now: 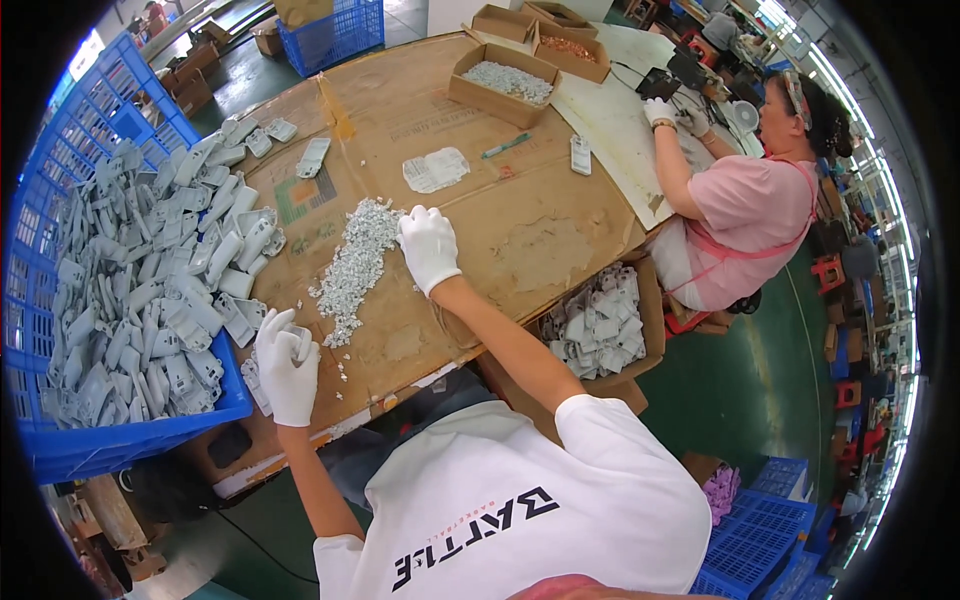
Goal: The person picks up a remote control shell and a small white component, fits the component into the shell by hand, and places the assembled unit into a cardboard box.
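Observation:
My left hand point(287, 370), in a white glove, is over the near left table edge beside the blue crate. Its fingers are curled, and a bit of grey shows between them, too little to name. My right hand point(429, 248), also gloved, touches the right edge of a pile of small whitish parts point(352, 268). The fingers point down and are bent together, with the tips hidden. Grey plastic housings point(150, 300) fill the crate point(130, 440) and spill onto the cardboard-covered table point(500, 230).
Beyond the pile lie a crumpled white sheet point(436, 170), a teal pen point(505, 146) and a single housing point(580, 155). A carton of small parts point(505, 82) stands at the back. A co-worker point(745, 215) sits at right, near a box of pale parts point(603, 325).

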`<state>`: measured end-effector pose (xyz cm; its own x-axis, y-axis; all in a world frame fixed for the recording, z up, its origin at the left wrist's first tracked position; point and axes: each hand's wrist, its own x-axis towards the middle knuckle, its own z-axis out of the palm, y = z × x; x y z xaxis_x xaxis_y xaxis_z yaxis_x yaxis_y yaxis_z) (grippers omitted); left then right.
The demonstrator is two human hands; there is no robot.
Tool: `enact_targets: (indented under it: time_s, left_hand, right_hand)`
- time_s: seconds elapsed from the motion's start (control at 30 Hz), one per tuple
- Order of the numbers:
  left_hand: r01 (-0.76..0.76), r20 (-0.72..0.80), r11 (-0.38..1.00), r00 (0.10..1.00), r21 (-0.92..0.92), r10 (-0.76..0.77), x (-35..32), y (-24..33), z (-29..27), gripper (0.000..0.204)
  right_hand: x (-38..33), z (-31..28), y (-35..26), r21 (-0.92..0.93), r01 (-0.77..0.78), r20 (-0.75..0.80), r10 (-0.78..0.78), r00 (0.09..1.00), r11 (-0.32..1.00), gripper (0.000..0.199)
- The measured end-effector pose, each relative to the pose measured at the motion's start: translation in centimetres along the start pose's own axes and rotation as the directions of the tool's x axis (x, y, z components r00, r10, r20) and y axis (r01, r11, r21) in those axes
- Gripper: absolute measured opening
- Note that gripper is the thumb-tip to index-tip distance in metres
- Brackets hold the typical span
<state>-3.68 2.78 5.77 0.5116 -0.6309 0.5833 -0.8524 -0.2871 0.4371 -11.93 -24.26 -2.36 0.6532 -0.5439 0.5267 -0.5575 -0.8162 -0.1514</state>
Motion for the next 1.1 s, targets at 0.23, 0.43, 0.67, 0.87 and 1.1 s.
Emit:
enact_targets:
  time_s: [0.23, 0.43, 0.67, 0.87, 1.1]
  left_hand:
    - [0.587, 0.388, 0.534, 0.807, -0.609, -0.444, -1.6, -1.2, 0.5, 0.009]
    - [0.678, 0.504, 0.288, 0.71, -0.676, -0.491, -0.6, 1.5, 1.4, 0.025]
    - [0.353, 0.166, 0.93, 0.928, -0.106, -0.334, -2.1, 0.3, 3.7, 0.018]
    - [0.265, -0.001, 0.948, 0.963, 0.178, -0.269, -2.4, -1.9, 2.8, 0.02]
    - [0.289, -0.04, 0.921, 0.957, 0.262, -0.288, -3.1, -1.7, 1.7, 0.02]
  right_hand:
    - [-2.8, -5.7, -2.1, 0.721, -0.096, 0.091, 0.043, 0.995, 0.687, 0.013]
    - [-6.3, -10.7, -6.2, 0.868, -0.49, 0.49, 0.025, 0.871, 0.079, 0.009]
    - [-6.6, -8.2, -1.9, 0.774, -0.236, 0.303, -0.017, 0.953, 0.588, 0.007]
    - [-2.2, -7.8, 5.8, 0.563, 0.161, -0.016, -0.184, 0.983, 0.811, 0.012]
    - [3.3, -5.7, 25.5, -0.315, -0.381, -0.167, 0.344, 0.924, 0.869, 0.037]
